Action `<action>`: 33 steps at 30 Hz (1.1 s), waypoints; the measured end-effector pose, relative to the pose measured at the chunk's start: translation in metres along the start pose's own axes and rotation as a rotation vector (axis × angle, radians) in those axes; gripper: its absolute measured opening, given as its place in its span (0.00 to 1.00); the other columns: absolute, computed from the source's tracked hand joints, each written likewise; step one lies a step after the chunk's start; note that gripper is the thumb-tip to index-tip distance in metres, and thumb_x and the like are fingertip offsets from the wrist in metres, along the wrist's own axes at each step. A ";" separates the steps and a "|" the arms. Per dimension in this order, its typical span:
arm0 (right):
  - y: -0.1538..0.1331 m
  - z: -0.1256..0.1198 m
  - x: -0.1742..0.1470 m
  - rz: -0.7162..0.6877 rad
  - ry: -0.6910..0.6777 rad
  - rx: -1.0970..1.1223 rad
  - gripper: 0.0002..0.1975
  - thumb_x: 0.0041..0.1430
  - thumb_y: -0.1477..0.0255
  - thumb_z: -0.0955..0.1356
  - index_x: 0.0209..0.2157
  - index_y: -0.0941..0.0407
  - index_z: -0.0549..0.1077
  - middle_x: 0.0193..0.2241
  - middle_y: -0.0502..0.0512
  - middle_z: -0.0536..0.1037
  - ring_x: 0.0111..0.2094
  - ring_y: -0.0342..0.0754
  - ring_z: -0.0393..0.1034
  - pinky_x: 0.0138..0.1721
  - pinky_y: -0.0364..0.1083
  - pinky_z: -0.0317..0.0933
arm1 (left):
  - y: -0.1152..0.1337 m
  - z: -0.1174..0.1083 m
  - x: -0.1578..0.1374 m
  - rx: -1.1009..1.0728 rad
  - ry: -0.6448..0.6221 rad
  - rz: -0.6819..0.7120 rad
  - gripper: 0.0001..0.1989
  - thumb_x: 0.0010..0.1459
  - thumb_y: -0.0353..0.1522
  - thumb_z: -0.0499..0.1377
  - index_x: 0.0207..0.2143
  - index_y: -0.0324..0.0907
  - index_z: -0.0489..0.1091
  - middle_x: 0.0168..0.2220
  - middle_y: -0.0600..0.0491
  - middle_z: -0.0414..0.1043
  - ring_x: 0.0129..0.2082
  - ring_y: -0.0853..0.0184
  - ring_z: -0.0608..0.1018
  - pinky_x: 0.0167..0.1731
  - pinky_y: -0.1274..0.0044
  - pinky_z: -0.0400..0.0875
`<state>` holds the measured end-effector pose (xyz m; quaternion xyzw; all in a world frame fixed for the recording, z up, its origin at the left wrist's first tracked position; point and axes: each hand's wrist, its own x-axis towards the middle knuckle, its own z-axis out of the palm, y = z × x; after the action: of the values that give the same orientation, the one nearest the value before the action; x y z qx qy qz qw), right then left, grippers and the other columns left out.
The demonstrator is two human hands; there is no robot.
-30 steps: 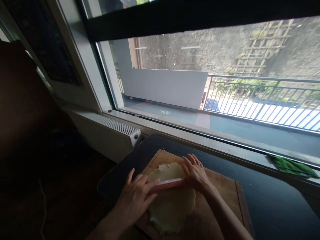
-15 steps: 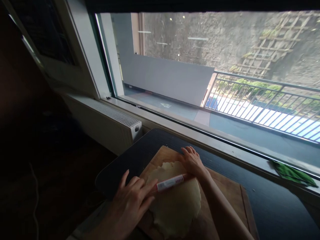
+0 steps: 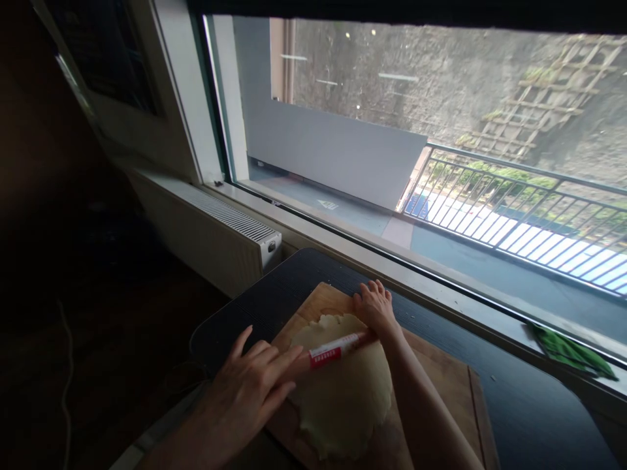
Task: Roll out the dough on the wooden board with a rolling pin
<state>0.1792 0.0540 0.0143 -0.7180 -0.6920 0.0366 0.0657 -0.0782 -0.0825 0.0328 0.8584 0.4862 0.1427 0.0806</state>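
A wooden rolling pin (image 3: pixel 337 348) with a red and white label lies slantwise across a sheet of pale dough (image 3: pixel 343 398). The dough is thin, rounded and ragged at its edges, spread on a wooden board (image 3: pixel 434 378). My left hand (image 3: pixel 259 375) rests over the pin's near left end, its fingers stretched and spread rather than wrapped round it. At the far right end my right hand (image 3: pixel 375 307) presses on the pin with its palm near the wrist. Its fingers reach beyond the pin over the board's far edge. Both pin ends are hidden beneath my hands.
The board sits on a dark table (image 3: pixel 526 398) with rounded corners. A large window and its sill (image 3: pixel 416 287) run behind it. On the sill's right lies a green cloth (image 3: pixel 573 352). A white radiator (image 3: pixel 235 228) stands left of the table, and a pale cord (image 3: pixel 67 378) hangs further left.
The rolling pin has turned, so more of its label's red side shows. Both hands have shifted slightly with it and still lie over its ends. The camera view has moved a little.
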 end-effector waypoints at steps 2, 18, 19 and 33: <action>0.003 0.000 -0.009 0.006 0.014 0.016 0.24 0.63 0.61 0.55 0.58 0.53 0.61 0.62 0.58 0.54 0.64 0.55 0.38 0.60 0.58 0.39 | -0.001 -0.001 -0.003 -0.002 -0.007 -0.004 0.24 0.57 0.31 0.55 0.56 0.55 0.61 0.39 0.56 0.73 0.42 0.65 0.72 0.58 0.53 0.43; 0.020 0.000 -0.017 0.114 -0.052 0.095 0.26 0.63 0.59 0.54 0.59 0.52 0.60 0.62 0.57 0.53 0.64 0.54 0.37 0.60 0.59 0.39 | -0.004 0.002 -0.003 -0.027 0.007 0.015 0.19 0.61 0.38 0.52 0.54 0.51 0.64 0.41 0.54 0.74 0.42 0.65 0.73 0.58 0.54 0.45; 0.016 -0.002 -0.012 0.107 -0.059 0.084 0.26 0.62 0.58 0.55 0.59 0.53 0.60 0.63 0.57 0.53 0.64 0.54 0.37 0.60 0.59 0.38 | -0.005 0.003 -0.004 -0.020 0.013 0.003 0.19 0.60 0.38 0.52 0.54 0.51 0.64 0.41 0.54 0.74 0.42 0.65 0.73 0.58 0.54 0.45; 0.046 0.008 -0.074 0.095 -0.009 0.104 0.25 0.65 0.60 0.48 0.57 0.47 0.63 0.63 0.51 0.53 0.65 0.51 0.34 0.60 0.58 0.39 | -0.009 0.016 -0.003 -0.064 0.040 0.086 0.19 0.58 0.40 0.55 0.53 0.55 0.65 0.38 0.56 0.75 0.39 0.67 0.74 0.58 0.59 0.49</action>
<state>0.2208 -0.0215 -0.0033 -0.7455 -0.6546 0.0788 0.0977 -0.0819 -0.0806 0.0148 0.8723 0.4457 0.1787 0.0921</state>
